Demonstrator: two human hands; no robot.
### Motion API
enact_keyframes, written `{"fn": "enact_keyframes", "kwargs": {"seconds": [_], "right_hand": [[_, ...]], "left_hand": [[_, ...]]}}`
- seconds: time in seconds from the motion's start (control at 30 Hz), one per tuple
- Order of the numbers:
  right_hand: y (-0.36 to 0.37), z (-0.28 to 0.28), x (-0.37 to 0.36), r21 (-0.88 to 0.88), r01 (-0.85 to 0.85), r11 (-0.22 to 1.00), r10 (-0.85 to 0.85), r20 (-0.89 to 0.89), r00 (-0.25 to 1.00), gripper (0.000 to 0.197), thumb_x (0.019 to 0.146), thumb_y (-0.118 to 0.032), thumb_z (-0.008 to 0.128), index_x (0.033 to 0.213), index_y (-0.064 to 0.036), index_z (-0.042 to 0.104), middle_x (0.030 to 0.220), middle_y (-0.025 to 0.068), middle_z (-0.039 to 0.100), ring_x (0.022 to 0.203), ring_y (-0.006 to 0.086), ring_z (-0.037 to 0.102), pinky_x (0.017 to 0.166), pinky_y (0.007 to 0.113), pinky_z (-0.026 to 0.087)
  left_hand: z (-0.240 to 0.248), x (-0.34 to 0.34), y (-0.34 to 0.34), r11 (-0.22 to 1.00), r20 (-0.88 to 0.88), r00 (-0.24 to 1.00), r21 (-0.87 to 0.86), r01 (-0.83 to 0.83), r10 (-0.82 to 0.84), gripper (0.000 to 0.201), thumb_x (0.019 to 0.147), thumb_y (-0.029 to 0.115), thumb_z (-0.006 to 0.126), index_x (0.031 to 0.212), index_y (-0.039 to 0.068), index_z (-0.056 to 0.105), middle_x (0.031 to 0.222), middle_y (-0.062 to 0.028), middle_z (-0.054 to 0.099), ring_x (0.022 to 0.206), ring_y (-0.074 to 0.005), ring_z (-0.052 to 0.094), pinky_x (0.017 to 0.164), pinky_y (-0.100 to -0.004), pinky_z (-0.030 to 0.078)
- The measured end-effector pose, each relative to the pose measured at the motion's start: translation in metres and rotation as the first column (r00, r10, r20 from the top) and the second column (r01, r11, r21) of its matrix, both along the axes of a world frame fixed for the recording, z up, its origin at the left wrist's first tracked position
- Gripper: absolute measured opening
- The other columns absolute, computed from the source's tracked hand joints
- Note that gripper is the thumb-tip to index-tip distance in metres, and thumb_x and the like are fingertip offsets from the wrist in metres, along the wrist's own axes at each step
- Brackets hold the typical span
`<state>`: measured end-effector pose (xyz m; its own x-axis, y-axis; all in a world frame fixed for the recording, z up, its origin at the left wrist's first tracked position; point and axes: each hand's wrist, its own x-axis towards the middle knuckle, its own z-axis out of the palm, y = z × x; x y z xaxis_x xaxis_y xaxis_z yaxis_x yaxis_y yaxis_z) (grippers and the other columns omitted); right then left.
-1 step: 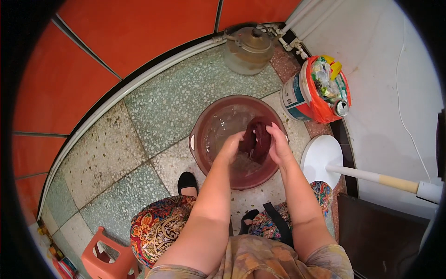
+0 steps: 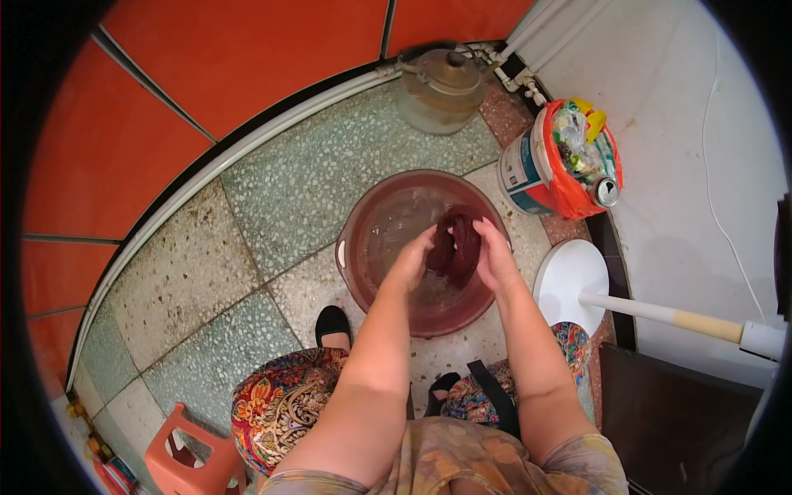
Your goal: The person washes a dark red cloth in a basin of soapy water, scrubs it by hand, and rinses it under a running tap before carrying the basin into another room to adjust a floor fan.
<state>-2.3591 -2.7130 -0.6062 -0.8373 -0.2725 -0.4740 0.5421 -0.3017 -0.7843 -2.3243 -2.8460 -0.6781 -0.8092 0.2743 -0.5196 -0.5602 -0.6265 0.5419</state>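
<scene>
A dark maroon cloth (image 2: 456, 242) is bunched between my two hands over a round reddish-brown basin (image 2: 348, 239) that holds water. My left hand (image 2: 410, 262) grips the cloth's left side and my right hand (image 2: 497, 262) grips its right side. Both hands sit just above the water at the basin's near side. The basin stands on a speckled terrazzo floor (image 2: 247, 272), in front of my knees in patterned fabric (image 2: 280, 404).
A metal kettle (image 2: 441, 87) stands by the orange-red wall behind the basin. To the right is a bucket lined with an orange bag (image 2: 569, 161) full of rubbish, and a white round base with a pole (image 2: 569, 276). An orange stool (image 2: 186, 462) sits lower left. My black shoe (image 2: 332, 323) is near the basin.
</scene>
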Motion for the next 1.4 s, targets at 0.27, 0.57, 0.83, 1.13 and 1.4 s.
{"fn": "enact_keyframes", "kwargs": {"seconds": [0.27,0.57,0.83,1.13,1.4], "right_hand": [[0.001,-0.035,-0.017,-0.187,0.163,0.969,-0.141,0.121,0.982,0.028,0.075,-0.025,0.053,0.095,-0.0045,0.052,0.089,0.0036,0.054,0.085,0.0154,0.048,0.082,0.026,0.036],[0.003,-0.032,0.003,0.4,0.078,0.913,-0.057,-0.063,0.996,0.034,0.083,-0.02,0.048,0.108,0.003,0.046,0.102,0.0116,0.052,0.091,0.0192,0.052,0.079,0.028,0.043],[0.002,-0.05,0.055,0.219,0.1,0.971,-0.134,0.146,0.98,0.036,0.086,-0.031,0.039,0.116,-0.0108,0.042,0.113,0.0024,0.045,0.1,0.0143,0.042,0.083,0.032,0.033],[-0.021,-0.05,0.074,0.255,0.175,0.951,-0.116,-0.231,0.966,0.041,0.076,0.004,0.049,0.116,-0.0015,0.041,0.111,0.005,0.048,0.099,0.0141,0.047,0.085,0.024,0.036],[0.018,-0.034,0.047,0.736,0.387,0.556,0.528,-0.672,0.519,0.014,0.064,-0.008,0.056,0.077,-0.0067,0.06,0.101,0.0088,0.051,0.092,0.0265,0.048,0.079,0.032,0.039]], "left_hand": [[0.023,0.009,0.01,0.988,-0.093,0.984,-0.023,0.151,-0.153,0.069,0.073,0.045,0.059,0.126,0.008,0.033,0.13,-0.0053,0.031,0.121,-0.0192,0.024,0.098,-0.035,0.015],[-0.006,0.007,0.018,0.998,0.205,0.977,0.023,0.063,-0.066,0.05,0.069,0.031,0.063,0.107,0.002,0.05,0.101,-0.0091,0.056,0.092,-0.0212,0.053,0.075,-0.0346,0.043],[-0.016,0.0,0.021,0.938,0.352,0.921,0.23,-0.26,0.169,0.04,0.07,0.032,0.06,0.101,0.008,0.053,0.093,-0.0062,0.057,0.085,-0.0223,0.052,0.075,-0.0369,0.042],[-0.017,0.004,0.016,0.949,0.36,0.922,0.217,-0.23,0.141,0.041,0.07,0.041,0.06,0.094,0.009,0.055,0.091,-0.0059,0.056,0.081,-0.0218,0.05,0.076,-0.0355,0.04],[-0.013,0.003,0.007,0.846,0.328,0.943,0.488,-0.216,0.052,0.033,0.074,0.014,0.057,0.102,0.001,0.049,0.1,-0.0134,0.055,0.092,-0.0278,0.053,0.079,-0.0393,0.044]]}}
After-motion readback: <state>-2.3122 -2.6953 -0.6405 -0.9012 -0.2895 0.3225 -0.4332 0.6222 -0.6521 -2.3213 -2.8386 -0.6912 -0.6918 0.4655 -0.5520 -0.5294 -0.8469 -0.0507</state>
